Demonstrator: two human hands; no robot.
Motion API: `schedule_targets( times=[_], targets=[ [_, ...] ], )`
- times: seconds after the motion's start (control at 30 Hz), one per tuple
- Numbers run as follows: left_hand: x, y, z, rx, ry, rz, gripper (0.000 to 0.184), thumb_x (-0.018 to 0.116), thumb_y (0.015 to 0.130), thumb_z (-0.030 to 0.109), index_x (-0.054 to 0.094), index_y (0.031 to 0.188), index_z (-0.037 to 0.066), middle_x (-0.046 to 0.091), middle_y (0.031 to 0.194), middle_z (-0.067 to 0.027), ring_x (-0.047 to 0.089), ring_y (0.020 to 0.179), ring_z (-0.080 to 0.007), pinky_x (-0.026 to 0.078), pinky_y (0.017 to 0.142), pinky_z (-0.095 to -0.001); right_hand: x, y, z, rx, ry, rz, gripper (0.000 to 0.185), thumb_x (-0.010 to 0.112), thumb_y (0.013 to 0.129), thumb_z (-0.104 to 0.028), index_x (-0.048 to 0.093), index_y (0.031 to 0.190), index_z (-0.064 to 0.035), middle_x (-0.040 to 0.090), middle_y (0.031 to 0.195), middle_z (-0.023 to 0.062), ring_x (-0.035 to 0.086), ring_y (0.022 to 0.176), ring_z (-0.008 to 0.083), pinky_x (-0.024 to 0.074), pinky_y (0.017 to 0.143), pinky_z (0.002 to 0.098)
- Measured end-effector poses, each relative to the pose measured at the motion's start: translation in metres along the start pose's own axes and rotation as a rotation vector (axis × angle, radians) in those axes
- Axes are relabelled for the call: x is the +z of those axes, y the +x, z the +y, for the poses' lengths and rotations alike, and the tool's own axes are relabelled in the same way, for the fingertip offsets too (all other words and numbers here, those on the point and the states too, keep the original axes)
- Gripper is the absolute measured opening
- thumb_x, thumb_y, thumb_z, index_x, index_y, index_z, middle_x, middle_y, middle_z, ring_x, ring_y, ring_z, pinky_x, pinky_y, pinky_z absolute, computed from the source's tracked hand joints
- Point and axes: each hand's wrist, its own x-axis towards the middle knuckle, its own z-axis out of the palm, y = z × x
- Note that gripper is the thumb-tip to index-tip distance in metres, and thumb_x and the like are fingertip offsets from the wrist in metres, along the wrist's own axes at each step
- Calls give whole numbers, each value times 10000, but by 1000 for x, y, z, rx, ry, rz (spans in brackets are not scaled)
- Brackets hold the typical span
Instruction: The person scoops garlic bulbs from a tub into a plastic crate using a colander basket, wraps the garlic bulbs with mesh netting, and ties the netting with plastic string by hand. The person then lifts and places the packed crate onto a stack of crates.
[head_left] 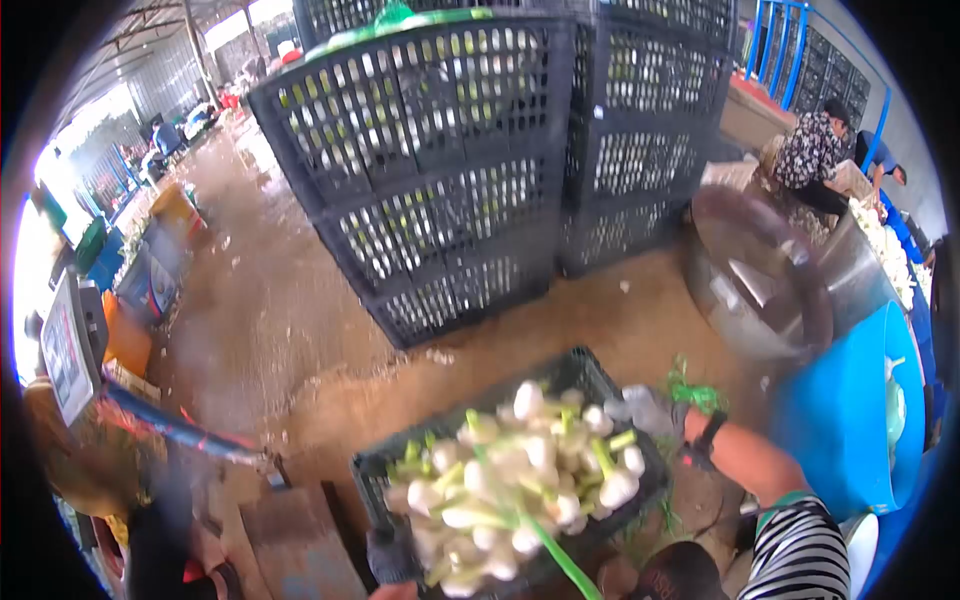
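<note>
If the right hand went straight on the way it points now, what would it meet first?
Most likely the white bulbs at that side of the dark crate; the right hand is blurred, so its height over the rim is unclear.

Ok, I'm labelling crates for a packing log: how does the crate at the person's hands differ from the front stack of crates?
The near crate is one crate, with a hand at either side; the front stack is several crates high, untouched by those hands. The near crate shows its open top and heaped bulbs; the front stack mainly shows its slotted sides. Both are dark and hold white-and-green contents.
</note>
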Motion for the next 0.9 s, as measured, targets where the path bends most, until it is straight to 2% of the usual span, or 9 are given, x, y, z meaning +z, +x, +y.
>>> schedule_targets(
  times=[0.1, 0.23, 0.43, 0.47, 0.53, 0.63, 0.7, 0.8, 0.9],
  targets=[
    [2, -2, -5, 119, -226, -8, 261, 692, 755, 254, 579, 886, 60, 573, 683, -10, 526, 606, -95, 430, 524, -269, 2, -13, -16, -7, -95, 46, 343, 566, 882, -349, 650, 871, -17, 575, 722, -34, 482, 688, 74, 441, 618, 310],
    [-11, 35, -26, -11, -371, -236, 381, 716, 696, 122, 555, 1031, 38, 602, 860, -49, 560, 705, -162, 474, 619, -302, -15, -44, 17, -45, 214, 117, 494, 516, 886, -465, 583, 1114, -31, 623, 1040, 82, 544, 920, 129, 455, 810, 305],
    [0, -29, 39, 798, 201, 35, 755, 759, 662, 171, 395, 1309, 32, 499, 1226, -168, 496, 1100, -298, 401, 938, -352, -10, -107, 64, 406, 571, 249, 544, 407, 931, -470, 447, 1284, -57, 530, 1228, 77, 514, 1066, 151, 406, 910, 330],
    [6, -62, 53, 875, 293, -144, 801, 763, 658, 230, 369, 1330, 41, 443, 1285, -188, 439, 1169, -318, 358, 976, -390, -2, -109, 76, 317, 623, 52, 505, 393, 946, -428, 444, 1281, -54, 507, 1245, 92, 494, 1103, 162, 395, 925, 313],
    [30, -111, 57, 1060, 563, -315, 826, 749, 685, 308, 340, 1347, 34, 401, 1340, -197, 377, 1249, -341, 308, 1021, -440, 24, -108, 87, -174, 137, 134, 464, 399, 952, -391, 459, 1255, -44, 527, 1195, 82, 496, 1069, 145, 399, 908, 294],
    [66, -132, 52, 1110, 891, -332, 861, 702, 726, 402, 283, 1367, 9, 379, 1361, -214, 332, 1276, -390, 271, 1036, -480, 44, -96, 73, -297, 86, 354, 337, 455, 941, -272, 540, 1136, -10, 597, 1029, 52, 533, 927, 117, 429, 861, 263],
    [92, -131, 56, 1189, 810, -190, 829, 646, 773, 400, 241, 1379, 5, 381, 1361, -221, 384, 1233, -409, 345, 988, -469, 32, -94, 70, 60, 517, 519, 290, 490, 924, -237, 578, 1067, -1, 619, 962, 31, 547, 871, 116, 443, 845, 265],
    [123, -127, 66, 1408, 459, -135, 743, 593, 807, 407, 293, 1361, 13, 433, 1315, -224, 485, 1141, -391, 438, 897, -428, 38, -105, -7, -434, -113, 745, 215, 538, 882, -177, 601, 1006, -12, 638, 935, 77, 599, 869, 194, 477, 777, 302],
    [127, -127, 94, 1195, 537, -397, 625, 576, 820, 382, 389, 1305, 35, 517, 1224, -197, 569, 1015, -356, 489, 791, -402, 50, -90, -28, -822, -542, 530, 229, 546, 856, -184, 597, 1010, -22, 625, 957, 136, 599, 901, 276, 485, 765, 361]
  ],
)
